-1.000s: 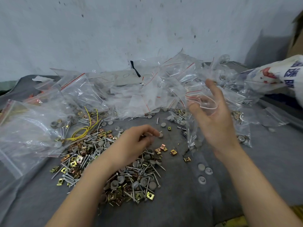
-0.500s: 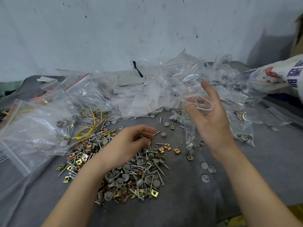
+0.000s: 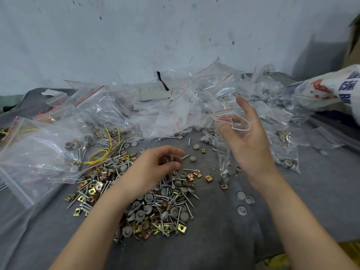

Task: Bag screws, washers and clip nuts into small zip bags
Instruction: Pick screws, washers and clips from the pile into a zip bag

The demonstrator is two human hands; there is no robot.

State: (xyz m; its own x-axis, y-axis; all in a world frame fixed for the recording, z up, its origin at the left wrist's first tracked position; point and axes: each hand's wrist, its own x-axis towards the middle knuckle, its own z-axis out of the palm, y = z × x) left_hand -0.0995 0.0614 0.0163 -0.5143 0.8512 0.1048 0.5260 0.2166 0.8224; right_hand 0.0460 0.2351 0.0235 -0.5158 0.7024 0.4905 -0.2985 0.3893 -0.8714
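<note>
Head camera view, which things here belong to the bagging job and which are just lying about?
Job: left hand pinching a screw; right hand holding the small zip bag open; loose pile of screws, washers and clip nuts; heap of zip bags.
Lying about: yellow wire; printed sack; cardboard box.

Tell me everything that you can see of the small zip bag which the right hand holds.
The small zip bag is thin, clear plastic with a red line along its zip top. The right hand holds it at the mouth, and the thumb and curled fingers spread the mouth open. From there the bag hangs down, wrinkled, and its bottom reaches the grey cloth. Several screws and what look like grey washers lie in its lower end. The left hand, pinching a loose screw, does not touch it.
</note>
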